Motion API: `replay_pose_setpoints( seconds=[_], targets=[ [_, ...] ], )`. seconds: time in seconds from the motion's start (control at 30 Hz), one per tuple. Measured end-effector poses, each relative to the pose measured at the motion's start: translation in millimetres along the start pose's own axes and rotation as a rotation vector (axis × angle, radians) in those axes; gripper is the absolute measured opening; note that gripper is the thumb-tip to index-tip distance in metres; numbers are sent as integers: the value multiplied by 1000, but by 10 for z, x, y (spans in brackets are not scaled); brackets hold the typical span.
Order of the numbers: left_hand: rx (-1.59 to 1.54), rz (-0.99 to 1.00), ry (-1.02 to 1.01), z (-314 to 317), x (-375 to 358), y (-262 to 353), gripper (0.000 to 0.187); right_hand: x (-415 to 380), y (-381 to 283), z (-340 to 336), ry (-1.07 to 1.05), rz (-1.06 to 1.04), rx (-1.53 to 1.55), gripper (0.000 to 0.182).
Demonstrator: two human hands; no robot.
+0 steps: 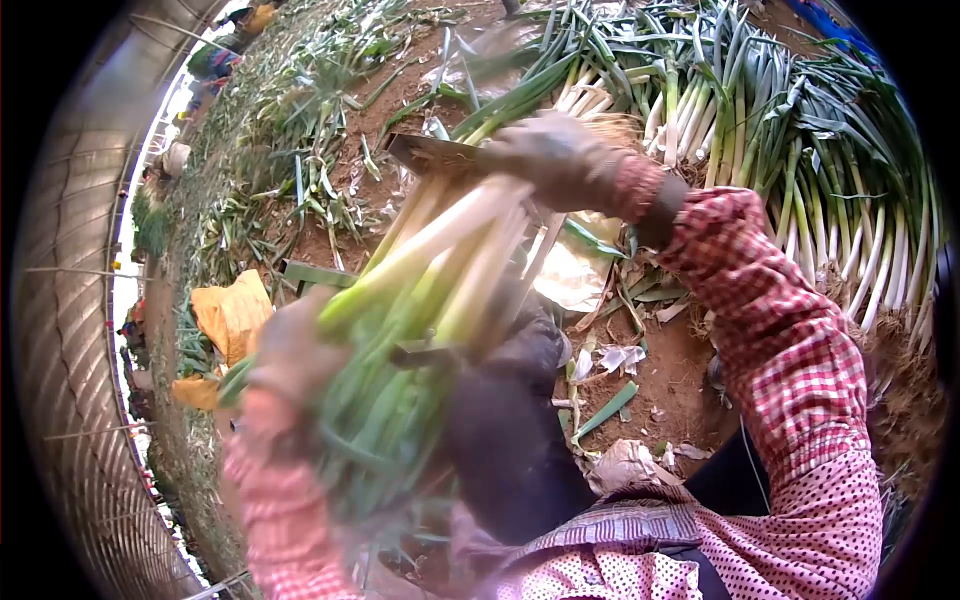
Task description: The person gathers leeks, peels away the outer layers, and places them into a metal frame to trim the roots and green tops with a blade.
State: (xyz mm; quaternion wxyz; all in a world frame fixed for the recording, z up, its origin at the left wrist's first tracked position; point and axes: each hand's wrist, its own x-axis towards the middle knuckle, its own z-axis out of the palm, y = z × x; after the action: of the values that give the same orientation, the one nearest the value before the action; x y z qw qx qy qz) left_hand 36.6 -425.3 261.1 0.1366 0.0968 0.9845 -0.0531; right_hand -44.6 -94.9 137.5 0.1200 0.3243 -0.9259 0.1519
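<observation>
A bundle of long green onions (440, 250) lies slanted across my lap, white ends up by my right hand and leaves trailing down to the left. My gloved right hand (560, 165) is closed at the white ends, right at a flat, rusty metal piece (430, 155) that looks like a blade; what it grips I cannot tell. My left hand (300, 345), smeared by motion, is against the leafy side of the bundle. A dark metal end (425, 355) overlaps the leaves, and a green metal bar (315, 275) juts out beyond the bundle.
Many green onions (860, 190) lie in a row at the right, roots toward me. Leaf scraps (280, 190) litter the soil at the upper left. A yellow-orange cloth or bag (232, 318) is left of the bundle. A curved, ribbed cover (75, 330) runs along the left.
</observation>
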Motion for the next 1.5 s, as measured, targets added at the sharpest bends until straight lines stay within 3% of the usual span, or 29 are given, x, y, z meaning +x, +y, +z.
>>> replay_pose_setpoints(
  seconds=[0.03, 0.13, 0.2, 0.27, 0.3, 0.33, 0.43, 0.5, 0.53, 0.6, 0.63, 0.73, 0.77, 0.8, 0.87, 0.93, 0.97, 1.03, 1.07, 1.1, 1.13, 1.17, 1.2, 1.23, 1.27, 1.33, 1.4, 1.43, 1.5],
  targets=[
    [-8, 4, -41, -223, -201, -115, 40, 166, -168, 42, 111, -100, 37, 18],
    [-99, -19, -191, -394, -579, -433, 44, 692, -640, 267, -109, -124, 133, 19],
    [-270, -151, -316, -37, -554, -491, 48, 878, -650, 1020, -3, -205, 102, 19],
    [-419, -109, -305, 668, -360, -613, 52, 796, -618, 1071, -297, -96, 84, 21],
    [-333, -92, -224, 1022, -219, -561, 53, 816, -507, 1216, -413, -37, -15, 21],
    [-264, -73, -150, 1257, -88, -403, 54, 696, -357, 1235, -261, -41, -51, 24],
    [-94, -292, -130, 1407, 166, -138, 57, 716, -154, 1208, -456, 84, -68, 28],
    [44, -331, -144, 1538, 234, -151, 59, 737, -135, 1180, -446, 69, -94, 39],
    [134, -336, -112, 1571, 240, -124, 60, 776, -163, 1068, -564, 69, -90, 43],
    [90, -318, -143, 1623, 280, -48, 63, 815, -69, 1073, -617, 120, 103, 51],
    [83, -328, -143, 1659, 285, -37, 65, 835, -31, 1069, -682, 165, 118, 49],
    [48, -325, -196, 1500, 205, 76, 69, 780, -126, 899, -622, 268, 181, 44],
    [116, -296, -108, 1814, 198, -24, 71, 875, -155, 824, -787, 159, 123, 39],
    [13, -264, -61, 1826, 130, 25, 67, 923, -240, 789, -822, 157, 56, 35],
    [-19, -318, -53, 1852, 119, 79, 64, 941, -392, 999, -500, 154, 40, 35],
    [-3, -251, 3, 1948, 124, 34, 60, 938, -307, 1446, -205, -111, 70, 35],
    [27, -234, 26, 1964, 117, 19, 56, 777, 44, 1971, -76, -279, -114, 41],
    [-5, -223, 113, 2006, 106, -8, 52, 836, -146, 2238, -179, 90, 9, 55],
    [45, -202, 178, 2137, 112, -50, 55, 790, -256, 2139, -188, 158, 218, 54],
    [73, -199, 225, 2215, 45, -49, 56, 846, -346, 1973, -290, 181, 108, 55],
    [116, -181, 320, 2193, 90, -64, 57, 776, -142, 2312, -125, 100, 2, 56],
    [51, -195, 253, 2178, 76, -57, 59, 839, -276, 1985, -297, 105, -171, 59],
    [-20, -223, 206, 2108, 54, -37, 60, 849, -324, 1875, -338, 91, -206, 63],
    [-45, -225, 299, 2057, -9, -6, 57, 806, -236, 2016, -251, 54, -152, 65],
    [-72, -221, 386, 2034, -23, -6, 55, 863, -309, 1909, -441, 156, -173, 65],
    [-208, -313, 272, 1707, -187, -46, 47, 934, -489, 1575, -555, 249, -32, 66],
    [-104, -244, 323, 1499, -273, -429, 30, 897, -367, 1732, -474, 251, 155, 66],
    [-137, -163, 236, 1455, -301, -713, 29, 849, -341, 1798, -443, 250, 244, 66],
    [77, -125, -25, 1353, -357, -1046, 31, 881, -391, 1741, -461, 244, 107, 66]
  ],
)
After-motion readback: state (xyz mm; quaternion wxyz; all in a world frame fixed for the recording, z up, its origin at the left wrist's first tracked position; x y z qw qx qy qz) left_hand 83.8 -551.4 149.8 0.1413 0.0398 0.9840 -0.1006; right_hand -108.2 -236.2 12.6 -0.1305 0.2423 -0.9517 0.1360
